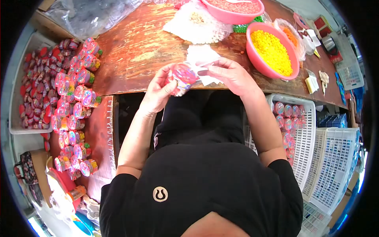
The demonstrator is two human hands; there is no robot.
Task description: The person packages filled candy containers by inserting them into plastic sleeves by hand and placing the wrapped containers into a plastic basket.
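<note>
My left hand (161, 89) is wrapped round a small clear jar (183, 75) with a pink patterned lid and colourful contents, tilted above the table edge. Right beside it, the thumb and fingers of my right hand (231, 75) are closed in a pinch on a small pale strip (203, 67), thin and partly see-through. Whether the strip touches the jar I cannot tell. Under and behind my fingers lie white paper sheets (203, 53) on the worn wooden table (134, 51).
At the right stands a pink bowl (252, 49) of yellow pieces; behind are another pink bowl (221, 15) and a bag of white pieces (197, 23). Filled jars (81, 106) are stacked at left beside a full white bin (15, 114). A white basket (304, 150) holds jars at right.
</note>
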